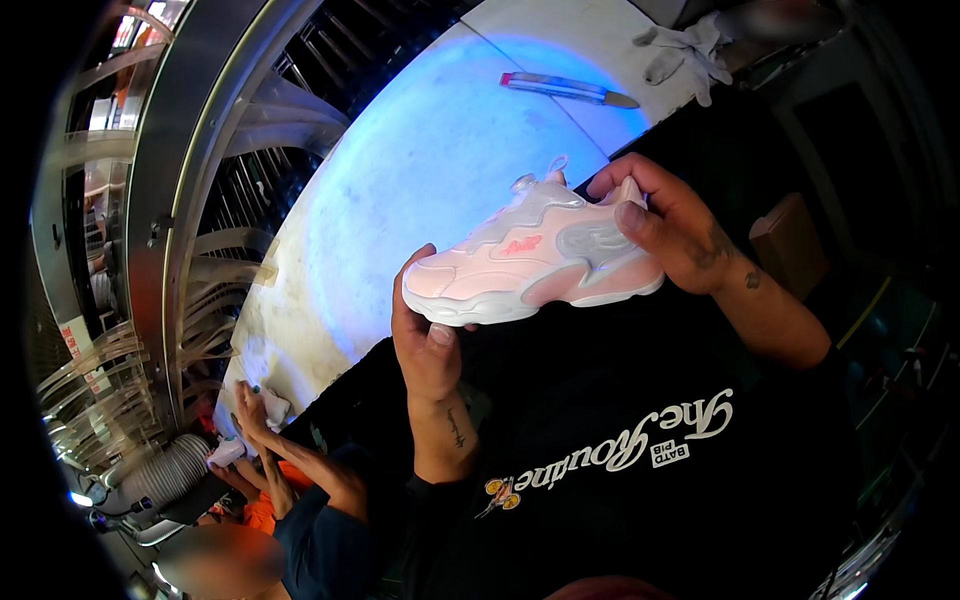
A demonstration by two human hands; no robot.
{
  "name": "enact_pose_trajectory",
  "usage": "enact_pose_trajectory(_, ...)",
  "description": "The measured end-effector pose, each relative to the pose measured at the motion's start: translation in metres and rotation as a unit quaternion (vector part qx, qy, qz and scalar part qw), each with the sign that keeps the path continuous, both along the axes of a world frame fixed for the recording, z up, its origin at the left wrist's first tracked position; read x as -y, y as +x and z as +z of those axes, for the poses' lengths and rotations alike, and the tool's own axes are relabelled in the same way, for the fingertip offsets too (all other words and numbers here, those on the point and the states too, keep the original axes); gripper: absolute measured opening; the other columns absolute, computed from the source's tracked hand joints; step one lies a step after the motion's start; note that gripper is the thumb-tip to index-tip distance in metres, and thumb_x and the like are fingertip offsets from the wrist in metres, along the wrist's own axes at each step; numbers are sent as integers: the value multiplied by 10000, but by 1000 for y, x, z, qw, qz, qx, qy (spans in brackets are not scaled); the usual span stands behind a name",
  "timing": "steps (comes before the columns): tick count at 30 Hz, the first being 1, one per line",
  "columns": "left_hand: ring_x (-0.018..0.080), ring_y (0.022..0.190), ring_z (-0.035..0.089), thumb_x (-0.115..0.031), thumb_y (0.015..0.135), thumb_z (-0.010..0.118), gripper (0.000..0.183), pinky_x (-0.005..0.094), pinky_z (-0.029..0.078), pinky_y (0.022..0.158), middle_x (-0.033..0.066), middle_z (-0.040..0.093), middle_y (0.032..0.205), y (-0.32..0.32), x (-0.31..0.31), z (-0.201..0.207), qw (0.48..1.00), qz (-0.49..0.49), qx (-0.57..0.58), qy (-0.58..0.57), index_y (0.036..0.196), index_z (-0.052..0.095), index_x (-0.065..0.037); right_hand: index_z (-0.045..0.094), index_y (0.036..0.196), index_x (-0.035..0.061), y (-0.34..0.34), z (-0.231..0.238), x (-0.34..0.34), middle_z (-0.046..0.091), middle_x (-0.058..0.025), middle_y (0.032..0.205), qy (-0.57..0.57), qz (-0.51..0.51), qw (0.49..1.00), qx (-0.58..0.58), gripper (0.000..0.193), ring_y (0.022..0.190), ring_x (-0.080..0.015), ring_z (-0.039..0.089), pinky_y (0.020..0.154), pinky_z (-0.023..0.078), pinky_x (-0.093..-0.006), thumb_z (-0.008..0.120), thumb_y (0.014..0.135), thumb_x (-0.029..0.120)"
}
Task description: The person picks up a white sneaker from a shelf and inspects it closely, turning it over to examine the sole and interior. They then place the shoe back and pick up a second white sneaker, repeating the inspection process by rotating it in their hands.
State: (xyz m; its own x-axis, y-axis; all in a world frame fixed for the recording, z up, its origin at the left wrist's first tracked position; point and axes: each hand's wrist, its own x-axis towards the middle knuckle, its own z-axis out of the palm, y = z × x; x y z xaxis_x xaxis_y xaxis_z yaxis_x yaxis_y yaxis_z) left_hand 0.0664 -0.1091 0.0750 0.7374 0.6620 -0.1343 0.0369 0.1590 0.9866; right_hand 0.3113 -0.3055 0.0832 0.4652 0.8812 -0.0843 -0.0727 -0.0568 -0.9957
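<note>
A pink and white sneaker with a thick white sole is held up between my two hands, side-on, its toe pointing left and its heel right. My left hand grips the toe end, with the thumb at the sole's edge. My right hand is closed on the heel and collar, its thumb on the outer side. The fingers behind the shoe are partly hidden. A small loop stands up from the shoe's tongue.
Beyond the shoe, blue-white light falls on a pale worktable. A flat brush and white work gloves lie on it. Clear flaps hang along a metal frame at left. A co-worker's arms reach toward another shoe at lower left.
</note>
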Motion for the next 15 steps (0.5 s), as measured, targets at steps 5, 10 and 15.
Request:
enact_pose_trajectory(5, 154, 970, 670, -666, 885, 772, 1081, 266, 531, 730, 102, 655, 1277, 2, 0, -7, 1000, 4, 8, -5, 1585, 364, 51, 601, 1237, 43, 1, 4, 1, 656, -73, 1045, 4, 4, 1000, -10, 444, 944, -133, 618, 830, 523, -311, 656, 1064, 449)
enact_pose_trajectory(10, 189, 1002, 668, -610, 942, 736, 1007, 300, 538, 772, 121, 644, 1314, 5, 1, -8, 999, 4, 25, -36, 1596, 346, 49, 589, 1259, 46, 2, 4, 3, 656, -89, 1047, 2, 15, 1000, -8, 452, 959, -154, 629, 840, 530, -323, 655, 1063, 448)
enact_pose_trajectory(15, 204, 985, 662, -576, 971, 709, 944, 316, 541, 786, 145, 632, 1350, 0, -1, -15, 997, 3, 42, -67, 1593, 348, 36, 552, 1307, 31, 2, 6, 2, 599, -64, 1111, -11, 32, 999, -20, 476, 1007, -134, 569, 893, 491, -303, 649, 1042, 414)
